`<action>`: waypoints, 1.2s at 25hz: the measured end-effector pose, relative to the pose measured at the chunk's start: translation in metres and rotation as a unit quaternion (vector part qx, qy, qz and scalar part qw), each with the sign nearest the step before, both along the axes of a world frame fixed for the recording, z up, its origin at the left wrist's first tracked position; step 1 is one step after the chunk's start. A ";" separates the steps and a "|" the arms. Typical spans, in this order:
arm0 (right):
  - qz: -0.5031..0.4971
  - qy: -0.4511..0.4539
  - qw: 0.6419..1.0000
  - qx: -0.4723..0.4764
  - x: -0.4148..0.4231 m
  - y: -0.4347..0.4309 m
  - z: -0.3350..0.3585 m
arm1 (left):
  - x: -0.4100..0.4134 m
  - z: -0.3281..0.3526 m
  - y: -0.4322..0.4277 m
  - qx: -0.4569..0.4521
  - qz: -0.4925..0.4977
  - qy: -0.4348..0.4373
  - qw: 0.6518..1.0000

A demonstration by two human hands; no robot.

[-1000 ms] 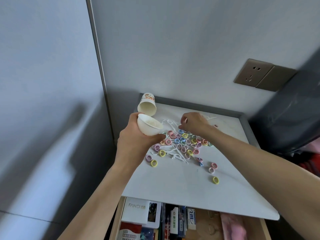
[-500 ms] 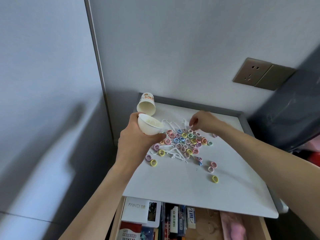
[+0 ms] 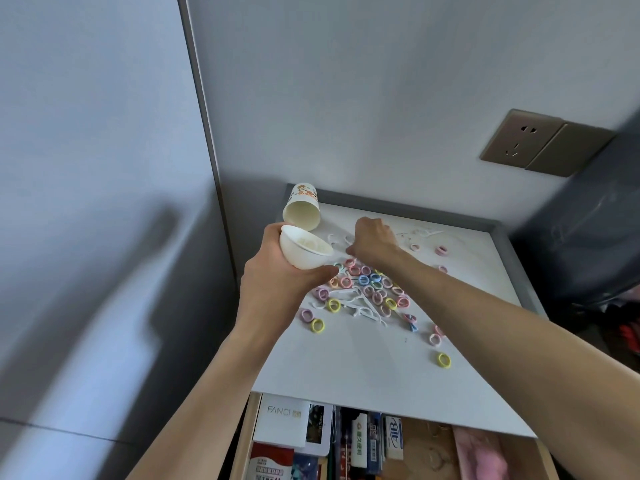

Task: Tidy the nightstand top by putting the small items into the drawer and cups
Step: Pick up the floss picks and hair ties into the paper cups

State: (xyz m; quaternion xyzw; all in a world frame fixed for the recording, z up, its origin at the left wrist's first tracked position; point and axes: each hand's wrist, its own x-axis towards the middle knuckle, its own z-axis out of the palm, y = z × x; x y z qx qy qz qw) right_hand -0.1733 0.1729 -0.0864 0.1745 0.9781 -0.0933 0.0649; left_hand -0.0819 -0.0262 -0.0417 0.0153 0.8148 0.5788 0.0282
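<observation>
My left hand grips a white paper cup tilted toward the middle of the white nightstand top. My right hand sits just right of the cup's mouth with its fingers curled; whether they pinch anything is hidden. A heap of small pastel hair ties lies below both hands, mixed with white floss picks. More floss picks lie near the back edge. A second printed paper cup lies on its side at the back left corner.
The drawer below the front edge stands open, filled with a white FANCI box, small boxes and a pink item. Stray hair ties lie at the right. A wall socket is at the upper right; a grey wall panel runs along the left.
My right hand moved left from the far side of the heap to the mouth of the held cup. My left hand and its cup barely shifted.
</observation>
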 end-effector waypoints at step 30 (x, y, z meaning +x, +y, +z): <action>0.012 -0.047 0.995 0.084 0.014 -0.018 0.013 | 0.002 -0.004 0.002 -0.015 -0.015 -0.005 1.000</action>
